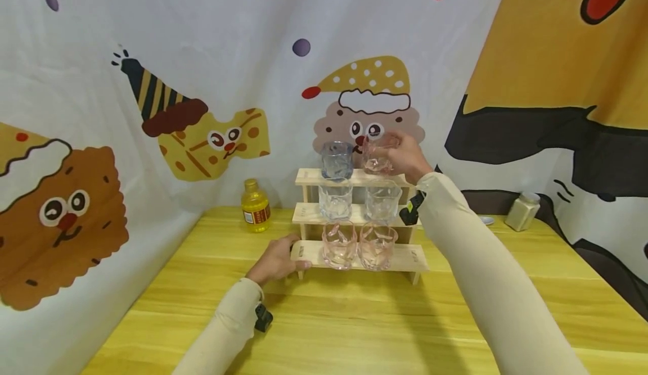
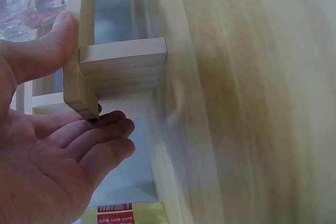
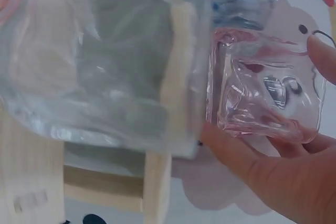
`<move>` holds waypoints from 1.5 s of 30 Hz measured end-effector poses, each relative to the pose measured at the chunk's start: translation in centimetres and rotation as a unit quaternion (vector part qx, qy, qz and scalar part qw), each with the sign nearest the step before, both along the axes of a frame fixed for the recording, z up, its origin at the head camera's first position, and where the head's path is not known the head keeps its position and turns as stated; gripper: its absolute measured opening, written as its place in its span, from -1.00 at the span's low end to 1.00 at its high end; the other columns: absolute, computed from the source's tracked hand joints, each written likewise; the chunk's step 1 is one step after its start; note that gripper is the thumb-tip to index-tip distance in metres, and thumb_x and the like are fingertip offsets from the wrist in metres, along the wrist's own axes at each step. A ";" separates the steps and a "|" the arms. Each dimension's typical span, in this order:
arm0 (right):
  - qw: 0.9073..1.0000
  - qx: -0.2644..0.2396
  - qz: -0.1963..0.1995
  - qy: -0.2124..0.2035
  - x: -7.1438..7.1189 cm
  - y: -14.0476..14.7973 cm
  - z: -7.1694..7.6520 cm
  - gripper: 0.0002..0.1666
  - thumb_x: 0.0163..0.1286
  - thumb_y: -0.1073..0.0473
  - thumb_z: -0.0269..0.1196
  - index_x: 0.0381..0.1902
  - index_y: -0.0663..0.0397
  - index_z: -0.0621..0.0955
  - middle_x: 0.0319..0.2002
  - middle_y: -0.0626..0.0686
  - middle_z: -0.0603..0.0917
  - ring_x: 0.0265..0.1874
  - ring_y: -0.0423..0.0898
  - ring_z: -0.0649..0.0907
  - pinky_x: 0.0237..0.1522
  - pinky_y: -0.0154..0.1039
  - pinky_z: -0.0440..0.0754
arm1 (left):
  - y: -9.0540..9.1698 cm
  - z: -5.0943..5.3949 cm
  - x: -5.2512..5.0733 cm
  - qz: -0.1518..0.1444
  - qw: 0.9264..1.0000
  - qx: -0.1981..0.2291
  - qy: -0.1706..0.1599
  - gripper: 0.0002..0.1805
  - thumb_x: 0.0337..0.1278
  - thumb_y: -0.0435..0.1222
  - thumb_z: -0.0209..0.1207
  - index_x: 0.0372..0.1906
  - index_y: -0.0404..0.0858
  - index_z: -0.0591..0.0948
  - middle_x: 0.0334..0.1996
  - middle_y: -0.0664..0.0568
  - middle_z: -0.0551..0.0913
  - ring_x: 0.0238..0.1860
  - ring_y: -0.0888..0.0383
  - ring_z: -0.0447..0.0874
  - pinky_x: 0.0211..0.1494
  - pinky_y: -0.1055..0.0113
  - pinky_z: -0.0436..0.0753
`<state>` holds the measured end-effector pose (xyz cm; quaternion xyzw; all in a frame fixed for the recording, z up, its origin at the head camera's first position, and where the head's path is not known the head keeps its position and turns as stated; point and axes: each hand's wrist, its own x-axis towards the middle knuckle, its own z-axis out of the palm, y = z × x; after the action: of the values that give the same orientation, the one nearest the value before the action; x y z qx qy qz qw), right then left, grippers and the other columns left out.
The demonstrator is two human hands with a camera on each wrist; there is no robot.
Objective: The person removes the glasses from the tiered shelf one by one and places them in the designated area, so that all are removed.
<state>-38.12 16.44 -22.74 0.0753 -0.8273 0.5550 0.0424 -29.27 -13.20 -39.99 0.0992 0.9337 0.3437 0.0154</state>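
My right hand (image 1: 406,154) holds a pink-tinted glass (image 1: 376,164) at the right of the stand's top step. In the right wrist view, thumb and fingers surround that tumbler (image 3: 265,90). A bluish glass (image 1: 336,161) stands to its left. Two clear glasses (image 1: 335,199) occupy the middle step, and two pink glasses (image 1: 340,245) the bottom one. My left hand (image 1: 275,260) grips the left end of the three-step wooden stand (image 1: 412,257). In the left wrist view its thumb (image 2: 58,43) lies on the bottom step's top, fingers curled under the end.
A bottle of yellow oil (image 1: 255,209) stands left of the stand. At the far right a pale capped jar (image 1: 523,212) leans near the cloth backdrop (image 1: 243,54). The forearm partly hides a small dish (image 1: 487,220). Everything rests on a wood-grain table (image 1: 324,330).
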 end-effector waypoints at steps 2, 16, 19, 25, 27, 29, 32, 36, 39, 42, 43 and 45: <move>1.000 0.003 0.000 0.007 0.2 0.4 0.4 -0.09 0.43 0.07 0.29 0.59 0.00 0.11 0.51 0.25 0.22 0.39 0.23 0.42 0.12 0.18 0.63 | 0.0 0.0 0.0 0.000 1.000 0.000 0.001 -0.39 0.01 -0.17 0.49 0.18 -0.27 0.56 -0.17 -0.09 0.70 -0.25 0.11 0.55 -0.19 0.24 0.52; 0.998 0.034 -0.046 0.016 1.6 5.6 0.0 0.00 0.43 -0.08 0.28 0.63 -0.10 0.02 0.56 0.18 0.20 0.45 0.24 0.36 0.22 0.23 0.54 | -0.1 0.2 -0.2 0.001 1.000 -0.005 0.006 -0.41 0.03 -0.16 0.49 0.17 -0.24 0.56 -0.17 -0.09 0.69 -0.26 0.10 0.55 -0.19 0.23 0.51; 0.998 0.034 -0.051 0.016 1.9 6.8 -0.4 0.02 0.43 -0.10 0.26 0.63 -0.06 0.00 0.56 0.22 0.18 0.46 0.26 0.34 0.21 0.25 0.54 | -0.1 0.1 -0.2 0.001 1.000 -0.006 0.005 -0.40 0.03 -0.16 0.49 0.18 -0.25 0.56 -0.15 -0.09 0.70 -0.24 0.10 0.56 -0.16 0.22 0.52; 0.997 0.033 -0.061 0.027 2.6 9.1 -1.4 0.04 0.43 -0.12 0.26 0.62 0.06 0.00 0.52 0.29 0.23 0.43 0.29 0.36 0.14 0.26 0.58 | -0.1 0.0 -0.1 0.001 1.000 -0.001 0.002 -0.39 0.02 -0.18 0.49 0.19 -0.26 0.56 -0.13 -0.08 0.71 -0.22 0.10 0.57 -0.14 0.21 0.54; 0.997 0.033 -0.067 0.029 2.8 9.8 -1.7 0.04 0.42 -0.11 0.27 0.62 0.08 0.00 0.51 0.30 0.24 0.42 0.29 0.37 0.14 0.27 0.58 | -0.1 -0.1 0.0 0.002 1.000 0.000 0.000 -0.39 0.03 -0.18 0.49 0.19 -0.26 0.56 -0.11 -0.09 0.71 -0.22 0.10 0.58 -0.12 0.20 0.54; 0.996 0.032 -0.074 0.029 2.9 10.5 -2.0 0.03 0.42 -0.10 0.27 0.62 0.08 0.02 0.52 0.30 0.24 0.42 0.29 0.38 0.15 0.28 0.57 | -0.1 -0.1 0.1 0.004 1.000 0.001 -0.002 -0.38 0.04 -0.17 0.48 0.21 -0.26 0.55 -0.09 -0.10 0.71 -0.20 0.10 0.58 -0.10 0.19 0.55; 0.996 0.037 -0.083 0.025 3.1 11.5 -2.6 0.02 0.44 -0.10 0.25 0.62 0.09 0.01 0.52 0.32 0.23 0.40 0.31 0.38 0.17 0.30 0.55 | -0.1 -0.2 0.2 0.005 1.000 0.005 -0.004 -0.38 0.04 -0.18 0.48 0.21 -0.26 0.55 -0.06 -0.12 0.71 -0.18 0.08 0.59 -0.07 0.16 0.57; 0.994 0.051 -0.097 0.016 3.5 12.7 -3.3 0.01 0.46 -0.12 0.21 0.62 0.11 -0.01 0.51 0.36 0.22 0.39 0.34 0.37 0.14 0.27 0.58 | -0.1 -0.3 0.3 0.007 1.000 0.008 -0.003 -0.39 0.03 -0.18 0.48 0.20 -0.26 0.55 -0.06 -0.13 0.71 -0.18 0.09 0.60 -0.07 0.16 0.57; 0.993 0.060 -0.104 0.011 3.6 13.4 -4.1 0.01 0.46 -0.13 0.21 0.62 0.12 0.00 0.49 0.37 0.24 0.35 0.33 0.40 0.09 0.22 0.63 | -0.1 -0.3 0.3 0.005 1.000 0.009 -0.002 -0.39 0.04 -0.17 0.48 0.19 -0.25 0.56 -0.08 -0.11 0.71 -0.21 0.10 0.59 -0.11 0.18 0.56; 0.992 0.064 -0.106 0.009 3.7 14.0 -5.3 0.02 0.45 -0.15 0.21 0.62 0.12 0.01 0.47 0.36 0.26 0.25 0.27 0.47 0.02 0.15 0.68 | -0.1 -0.3 0.2 0.001 1.000 0.011 0.000 -0.40 0.04 -0.17 0.48 0.19 -0.25 0.56 -0.11 -0.09 0.71 -0.23 0.11 0.57 -0.13 0.21 0.54; 0.992 0.065 -0.107 0.009 3.7 14.1 -5.7 0.02 0.44 -0.15 0.22 0.62 0.11 0.02 0.45 0.36 0.28 0.20 0.22 0.51 -0.02 0.10 0.70 | -0.1 -0.3 0.2 0.001 1.000 0.012 -0.001 -0.40 0.03 -0.17 0.48 0.19 -0.25 0.56 -0.12 -0.09 0.71 -0.24 0.11 0.57 -0.14 0.21 0.54; 0.992 0.065 -0.108 0.014 3.7 14.3 -6.8 0.02 0.43 -0.14 0.24 0.61 0.10 0.03 0.42 0.33 0.32 0.11 0.11 0.54 -0.11 0.00 0.73 | -0.1 -0.2 0.2 0.000 1.000 0.015 -0.003 -0.40 0.03 -0.17 0.48 0.19 -0.24 0.57 -0.13 -0.08 0.71 -0.24 0.11 0.56 -0.14 0.22 0.53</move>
<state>-34.41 30.70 -29.57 -0.0046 -0.8644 0.4909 0.1085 -29.08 -13.28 -40.19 0.0981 0.9284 0.3579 0.0164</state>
